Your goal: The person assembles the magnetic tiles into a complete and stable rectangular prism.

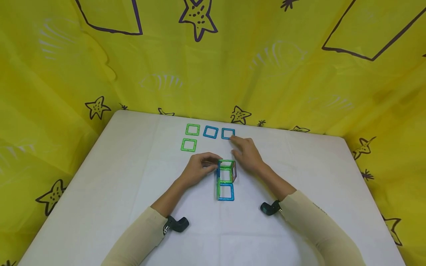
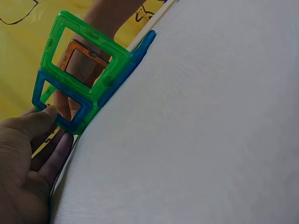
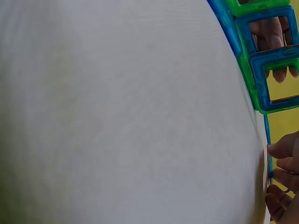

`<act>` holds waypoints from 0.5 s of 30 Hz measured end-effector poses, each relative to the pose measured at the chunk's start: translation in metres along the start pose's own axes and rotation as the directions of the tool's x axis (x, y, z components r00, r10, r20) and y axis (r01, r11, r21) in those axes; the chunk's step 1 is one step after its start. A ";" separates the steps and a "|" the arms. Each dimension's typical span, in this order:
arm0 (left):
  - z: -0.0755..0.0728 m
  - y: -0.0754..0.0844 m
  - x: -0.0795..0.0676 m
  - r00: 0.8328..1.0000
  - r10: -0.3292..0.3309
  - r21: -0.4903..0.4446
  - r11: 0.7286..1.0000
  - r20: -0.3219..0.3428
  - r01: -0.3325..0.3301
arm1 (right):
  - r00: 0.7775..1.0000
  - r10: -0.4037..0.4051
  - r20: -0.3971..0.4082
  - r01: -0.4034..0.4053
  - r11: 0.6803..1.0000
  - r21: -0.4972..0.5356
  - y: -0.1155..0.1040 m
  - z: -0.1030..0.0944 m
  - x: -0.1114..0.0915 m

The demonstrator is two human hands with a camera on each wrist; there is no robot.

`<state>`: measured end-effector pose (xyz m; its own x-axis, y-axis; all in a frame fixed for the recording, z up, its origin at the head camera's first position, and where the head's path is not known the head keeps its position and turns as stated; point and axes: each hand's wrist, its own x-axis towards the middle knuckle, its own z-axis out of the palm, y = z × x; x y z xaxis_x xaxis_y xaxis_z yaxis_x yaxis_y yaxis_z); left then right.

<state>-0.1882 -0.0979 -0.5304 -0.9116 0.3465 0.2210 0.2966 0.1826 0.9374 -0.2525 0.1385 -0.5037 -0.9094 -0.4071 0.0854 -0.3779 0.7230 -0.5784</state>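
A small structure of magnetic tiles (image 1: 225, 182), square frames in green, blue and orange, stands at the middle of the table. My left hand (image 1: 195, 170) holds its left side; in the left wrist view the thumb (image 2: 46, 114) lies on the edge of an upright blue tile (image 2: 63, 88), with fingers behind it. At the structure's near end a blue tile (image 1: 226, 199) lies flat. Farther back, my right hand (image 1: 249, 154) reaches to a flat blue square tile (image 1: 227, 129), index fingertip at its near right corner and thumb apart from it.
Left of that blue tile lies another blue tile (image 1: 211, 127), with two green tiles, one at the back (image 1: 193, 125) and one nearer (image 1: 189, 150). The white table (image 1: 100, 166) ends at a yellow patterned curtain (image 1: 213, 81). A dark camera (image 1: 178, 224) sits at the left wrist.
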 end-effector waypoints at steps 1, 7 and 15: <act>0.000 0.000 0.000 1.000 -0.003 -0.004 1.000 0.002 0.003 | 1.000 -0.001 0.002 0.001 1.000 -0.017 0.000 0.000 -0.001; 0.002 -0.001 0.000 1.000 -0.007 -0.007 1.000 0.007 0.007 | 1.000 0.027 0.002 -0.027 0.994 -0.104 -0.003 0.002 -0.009; 0.000 -0.002 0.000 1.000 0.005 -0.009 1.000 0.003 -0.005 | 0.997 0.072 -0.024 -0.074 0.988 -0.133 -0.013 0.003 -0.021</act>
<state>-0.1892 -0.0984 -0.5319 -0.9094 0.3497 0.2251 0.2988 0.1729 0.9385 -0.2281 0.1358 -0.4998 -0.9381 -0.3405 0.0630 -0.3288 0.8190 -0.4703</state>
